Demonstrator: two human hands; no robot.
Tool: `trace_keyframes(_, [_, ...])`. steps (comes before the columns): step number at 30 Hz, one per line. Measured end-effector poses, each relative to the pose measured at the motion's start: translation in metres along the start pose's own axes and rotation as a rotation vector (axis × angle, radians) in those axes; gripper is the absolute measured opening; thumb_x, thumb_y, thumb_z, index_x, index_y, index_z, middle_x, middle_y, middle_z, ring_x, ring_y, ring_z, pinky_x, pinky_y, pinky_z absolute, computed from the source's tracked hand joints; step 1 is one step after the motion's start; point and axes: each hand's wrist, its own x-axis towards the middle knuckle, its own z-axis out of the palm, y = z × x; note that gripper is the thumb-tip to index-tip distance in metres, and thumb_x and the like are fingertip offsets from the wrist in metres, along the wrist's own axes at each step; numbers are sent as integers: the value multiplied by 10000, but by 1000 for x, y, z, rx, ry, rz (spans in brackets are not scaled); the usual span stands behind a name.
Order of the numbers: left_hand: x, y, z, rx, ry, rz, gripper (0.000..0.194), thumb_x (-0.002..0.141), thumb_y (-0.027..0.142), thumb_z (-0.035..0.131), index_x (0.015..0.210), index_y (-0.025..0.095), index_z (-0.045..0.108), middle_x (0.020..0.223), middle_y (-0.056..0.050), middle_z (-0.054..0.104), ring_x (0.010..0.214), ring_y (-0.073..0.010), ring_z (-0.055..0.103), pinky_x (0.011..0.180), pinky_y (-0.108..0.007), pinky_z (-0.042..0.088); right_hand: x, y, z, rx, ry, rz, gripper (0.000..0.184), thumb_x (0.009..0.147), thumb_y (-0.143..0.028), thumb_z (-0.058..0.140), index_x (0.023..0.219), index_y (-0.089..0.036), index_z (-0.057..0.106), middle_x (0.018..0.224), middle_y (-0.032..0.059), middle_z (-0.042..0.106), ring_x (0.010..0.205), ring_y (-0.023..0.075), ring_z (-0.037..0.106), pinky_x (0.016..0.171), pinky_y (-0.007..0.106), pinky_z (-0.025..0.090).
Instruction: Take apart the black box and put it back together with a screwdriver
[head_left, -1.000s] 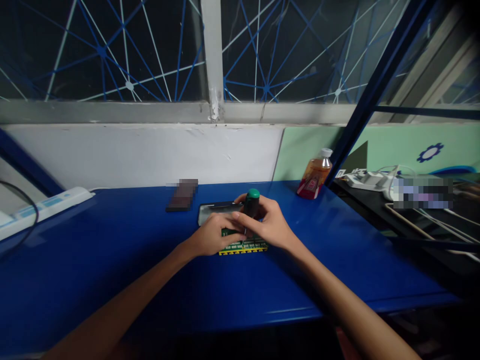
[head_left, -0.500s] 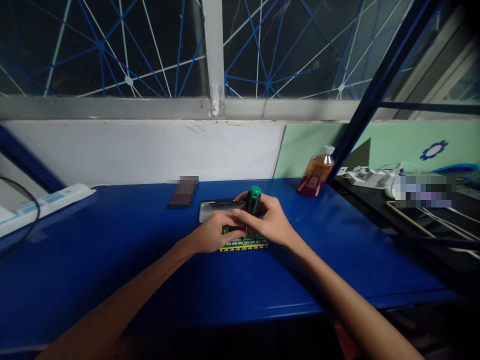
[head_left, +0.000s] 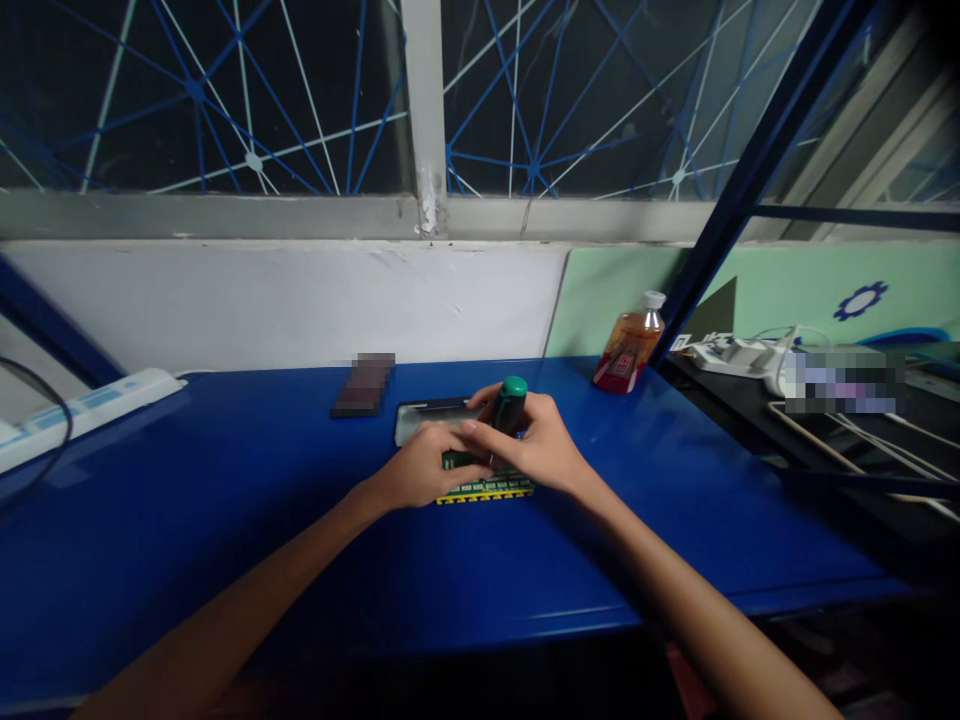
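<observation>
A green circuit board (head_left: pixel 487 487) with a yellow front edge lies on the blue table (head_left: pixel 225 520). My left hand (head_left: pixel 420 467) rests on its left part, fingers pressed down on it. My right hand (head_left: pixel 536 445) is wrapped round a screwdriver (head_left: pixel 510 400) with a dark grip and a green cap. The tool stands nearly upright, leaning slightly right, with its tip down on the board between my hands. Just behind the board lies a flat grey tray (head_left: pixel 420 415), partly hidden by my hands.
A dark flat object (head_left: pixel 364 384) lies behind the tray. An orange-liquid bottle (head_left: pixel 628 348) stands at the back right beside a slanted blue post (head_left: pixel 750 170). A white power strip (head_left: pixel 82 408) runs along the left. Cables and white devices (head_left: pixel 750 355) sit on the right bench.
The screwdriver's green cap has tipped slightly to the right. Both hands stay on the board; the view has shifted a little.
</observation>
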Motion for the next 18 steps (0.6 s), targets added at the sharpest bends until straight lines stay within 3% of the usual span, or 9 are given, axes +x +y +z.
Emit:
trace_keyframes(6, [0,2,3,13,-49,-2,148,863,205,608,859,148,745,821,-54,744,762,-163,674,722,-290,519,1,2,1,-20,34,11,332,784,-465,651,945,-175,663,669,-1,614,565,121,513,531,278,401])
trace_keyframes(11, [0,-2,5,23,14,-6,109,820,245,678,828,158,745,821,-46,742,778,-168,673,739,-291,519,1,2,1,-17,38,28,357,757,-476,681,949,-176,659,638,-13,589,530,110,478,494,265,372])
trace_keyframes(18, [0,2,4,26,-42,0,153,879,213,600,869,153,740,853,-51,737,811,-163,675,761,-296,520,0,1,1,-11,55,18,333,790,-485,653,922,-181,670,650,-8,592,520,104,474,490,266,371])
